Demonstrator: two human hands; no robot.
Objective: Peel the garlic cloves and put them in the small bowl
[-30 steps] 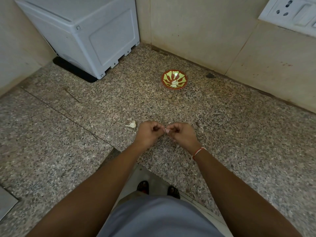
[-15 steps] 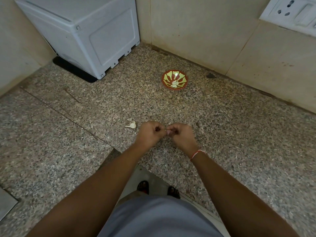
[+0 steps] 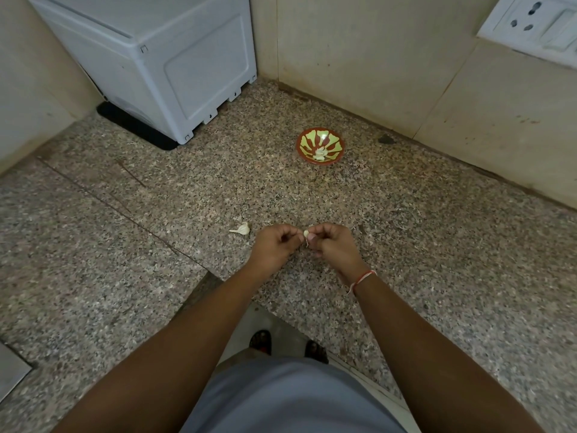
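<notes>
A small garlic clove [image 3: 306, 234] is pinched between the fingertips of my right hand [image 3: 332, 246], with a thin strip of skin hanging below it. My left hand [image 3: 274, 245] is closed just to its left, fingertips touching or nearly touching the clove. Both hands hover low over the speckled granite counter [image 3: 406, 245]. Another unpeeled clove [image 3: 242, 229] lies on the counter to the left of my left hand. The small red bowl with a green pattern [image 3: 334, 142] sits further back near the wall and holds a few pale peeled cloves [image 3: 321, 154].
A white appliance [image 3: 175, 60] stands at the back left corner on a black mat. Tiled walls close the back, with a socket and switch plate [image 3: 537, 26] at the top right. The counter's front edge and my feet on the floor show below my arms.
My hands have drawn slightly apart and the clove now shows between the fingertips, with a strip of skin hanging from it. The bowl and the loose clove have not moved.
</notes>
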